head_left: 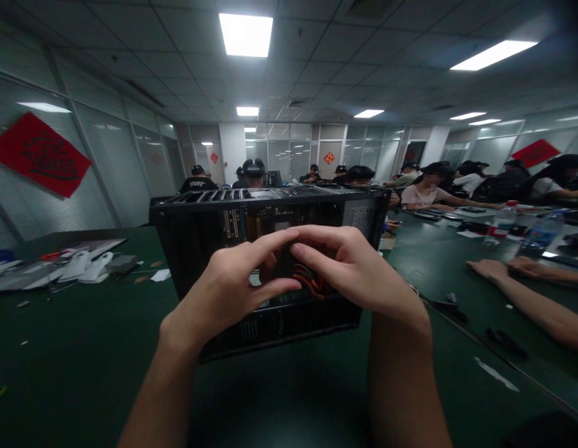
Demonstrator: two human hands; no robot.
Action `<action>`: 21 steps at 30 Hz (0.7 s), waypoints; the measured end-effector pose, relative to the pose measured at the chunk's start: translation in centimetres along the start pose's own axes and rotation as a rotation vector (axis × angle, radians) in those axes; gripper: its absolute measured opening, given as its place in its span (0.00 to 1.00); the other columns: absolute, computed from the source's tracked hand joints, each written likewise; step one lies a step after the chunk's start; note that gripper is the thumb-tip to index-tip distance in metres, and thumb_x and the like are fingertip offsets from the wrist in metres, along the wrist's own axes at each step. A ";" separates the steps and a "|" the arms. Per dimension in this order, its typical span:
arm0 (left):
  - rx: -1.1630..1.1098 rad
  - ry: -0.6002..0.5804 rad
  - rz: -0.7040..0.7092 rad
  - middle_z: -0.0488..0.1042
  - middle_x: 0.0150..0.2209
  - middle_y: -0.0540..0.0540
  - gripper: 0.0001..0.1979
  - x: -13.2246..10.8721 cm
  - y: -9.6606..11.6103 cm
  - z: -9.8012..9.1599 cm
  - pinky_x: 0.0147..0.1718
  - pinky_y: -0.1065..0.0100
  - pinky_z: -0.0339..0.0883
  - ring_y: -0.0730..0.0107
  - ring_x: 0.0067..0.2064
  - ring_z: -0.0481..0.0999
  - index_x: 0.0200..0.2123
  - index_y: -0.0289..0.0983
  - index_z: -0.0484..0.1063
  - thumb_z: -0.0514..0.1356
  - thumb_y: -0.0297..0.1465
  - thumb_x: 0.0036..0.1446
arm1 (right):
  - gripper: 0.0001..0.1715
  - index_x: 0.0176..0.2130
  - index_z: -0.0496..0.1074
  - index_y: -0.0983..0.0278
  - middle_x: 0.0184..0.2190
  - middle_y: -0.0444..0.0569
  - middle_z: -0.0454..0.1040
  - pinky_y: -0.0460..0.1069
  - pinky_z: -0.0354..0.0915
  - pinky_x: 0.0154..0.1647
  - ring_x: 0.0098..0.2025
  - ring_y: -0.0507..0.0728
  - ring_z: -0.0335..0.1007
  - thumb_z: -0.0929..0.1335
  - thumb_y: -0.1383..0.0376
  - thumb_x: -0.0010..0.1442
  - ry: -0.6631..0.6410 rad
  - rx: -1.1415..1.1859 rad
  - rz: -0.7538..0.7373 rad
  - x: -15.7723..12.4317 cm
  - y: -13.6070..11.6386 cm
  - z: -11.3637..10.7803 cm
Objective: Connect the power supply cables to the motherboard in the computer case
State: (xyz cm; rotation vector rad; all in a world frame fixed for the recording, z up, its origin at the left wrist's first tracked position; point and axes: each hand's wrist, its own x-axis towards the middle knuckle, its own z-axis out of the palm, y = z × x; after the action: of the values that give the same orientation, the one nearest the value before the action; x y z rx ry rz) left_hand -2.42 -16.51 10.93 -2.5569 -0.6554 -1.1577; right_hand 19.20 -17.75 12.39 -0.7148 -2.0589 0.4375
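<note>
In front of me a black computer case point(186, 249) stands on the table with its side open. Inside it show a circuit board with pale and blue slots point(236, 223) and a metal box with a label point(356, 214). My left hand point(237, 267) and my right hand point(351, 261) meet before the opening, fingers curled around a dark block-like cable connector point(284, 261). A bundle of orange, red and yellow cables point(312, 280) hangs just beneath my right fingers. My fingers hide much of the connector, and its exact type is unclear.
Papers and white pieces point(86, 266) lie on the green table point(83, 348) at left. Another person's forearm point(531, 298) rests at right, near dark items point(506, 342) and bottles point(503, 219). Several people sit farther back.
</note>
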 end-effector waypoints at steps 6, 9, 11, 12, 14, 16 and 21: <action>0.011 -0.032 -0.024 0.76 0.32 0.51 0.29 0.1 -0.3 0.0 0.34 0.72 0.72 0.72 0.31 0.76 0.64 0.41 0.64 0.65 0.38 0.61 | 0.20 0.56 0.74 0.62 0.42 0.48 0.81 0.52 0.72 0.49 0.46 0.59 0.76 0.64 0.61 0.69 -0.101 -0.040 0.001 0.0 -0.1 -0.1; 0.008 -0.034 -0.015 0.76 0.32 0.51 0.29 0.0 -0.4 0.1 0.33 0.72 0.72 0.72 0.31 0.76 0.63 0.41 0.64 0.64 0.39 0.61 | 0.21 0.58 0.73 0.62 0.44 0.48 0.80 0.52 0.72 0.50 0.48 0.59 0.75 0.64 0.62 0.68 -0.126 -0.048 0.001 0.0 0.2 -0.2; 0.019 -0.025 0.004 0.75 0.31 0.51 0.29 0.0 -0.4 0.3 0.33 0.72 0.71 0.72 0.31 0.76 0.63 0.41 0.64 0.64 0.40 0.61 | 0.21 0.58 0.73 0.62 0.44 0.48 0.80 0.53 0.72 0.51 0.49 0.60 0.75 0.64 0.63 0.68 -0.131 -0.039 0.003 0.1 0.3 -0.2; 0.031 -0.015 0.017 0.75 0.31 0.52 0.29 0.0 -0.5 0.3 0.33 0.72 0.71 0.71 0.30 0.76 0.63 0.41 0.64 0.64 0.41 0.61 | 0.21 0.57 0.73 0.62 0.43 0.48 0.80 0.53 0.72 0.51 0.50 0.60 0.75 0.64 0.63 0.68 -0.133 -0.032 0.008 0.1 0.4 -0.2; 0.062 0.005 0.039 0.75 0.30 0.52 0.29 0.1 -0.6 0.4 0.33 0.72 0.71 0.71 0.30 0.76 0.63 0.40 0.64 0.63 0.42 0.62 | 0.20 0.57 0.73 0.63 0.40 0.48 0.80 0.53 0.72 0.52 0.49 0.60 0.75 0.64 0.63 0.69 -0.134 -0.022 0.023 0.2 0.4 -0.1; 0.091 0.014 0.056 0.74 0.30 0.51 0.29 0.2 -0.7 0.5 0.34 0.71 0.71 0.71 0.31 0.76 0.62 0.39 0.65 0.63 0.43 0.61 | 0.20 0.57 0.73 0.63 0.40 0.48 0.80 0.53 0.72 0.52 0.49 0.60 0.75 0.64 0.63 0.69 -0.135 -0.011 0.033 0.3 0.4 -0.1; 0.139 0.030 0.096 0.76 0.29 0.49 0.29 0.6 -0.8 0.4 0.35 0.69 0.70 0.70 0.30 0.76 0.59 0.35 0.68 0.60 0.47 0.62 | 0.25 0.61 0.69 0.62 0.50 0.49 0.78 0.52 0.71 0.51 0.49 0.58 0.75 0.66 0.64 0.66 -0.186 -0.007 0.001 0.1 0.4 0.0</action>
State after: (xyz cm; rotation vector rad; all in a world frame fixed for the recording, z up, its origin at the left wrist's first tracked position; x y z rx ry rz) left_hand -2.25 -15.47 11.13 -2.4218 -0.5783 -1.0783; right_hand 19.31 -17.34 12.27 -0.7016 -2.2351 0.5141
